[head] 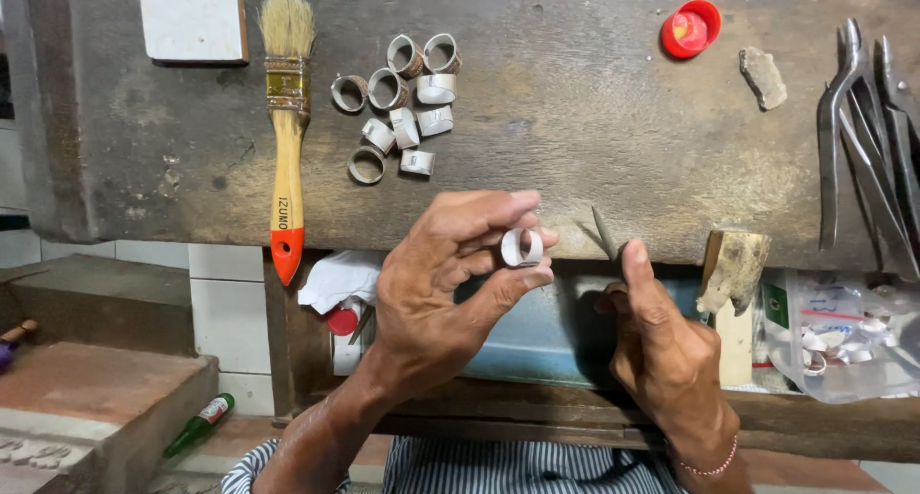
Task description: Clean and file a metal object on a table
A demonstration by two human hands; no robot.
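My left hand (450, 278) pinches a small silver ring band (522, 248) between thumb and fingers, in front of the workbench's near edge. My right hand (661, 345) grips a thin pointed metal tool (606, 233), its tip aimed up and a little to the right of the ring. Several more silver ring bands (402, 106) lie in a loose cluster on the dark wooden bench (575, 120) behind my left hand.
A paintbrush (287, 120) with an orange-tipped wooden handle lies left of the rings. A red cap (690, 29), a grey stone (763, 75) and several pliers (867, 139) sit at the right. A wooden bench pin (733, 269) and a plastic bag (843, 341) of rings are right of my right hand.
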